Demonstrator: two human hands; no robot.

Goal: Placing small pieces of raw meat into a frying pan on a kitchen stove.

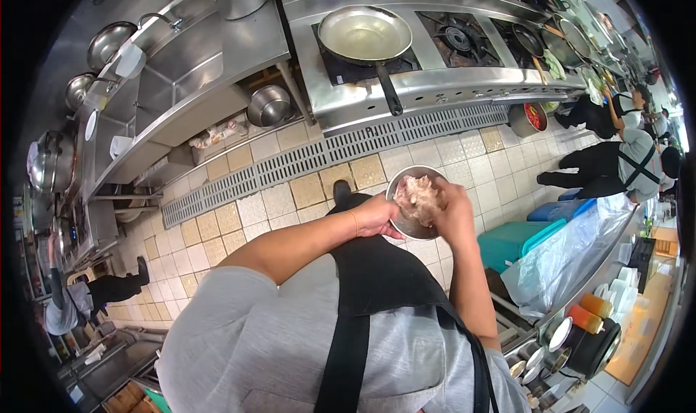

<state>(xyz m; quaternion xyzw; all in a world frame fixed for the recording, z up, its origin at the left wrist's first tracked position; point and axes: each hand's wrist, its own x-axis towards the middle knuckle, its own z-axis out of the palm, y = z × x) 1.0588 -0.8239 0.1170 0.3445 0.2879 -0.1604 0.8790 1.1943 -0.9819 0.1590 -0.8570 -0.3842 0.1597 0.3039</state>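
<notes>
left hand curled under the near rim of the steel bowl, gripping it | right hand cupped over the far rim, fingers sunk in the pale minced mixture, clenched around a clump | bowl between both hands, above tiled floor | advice: hold bowl level, knead inward from the rim so nothing spills.
</notes>
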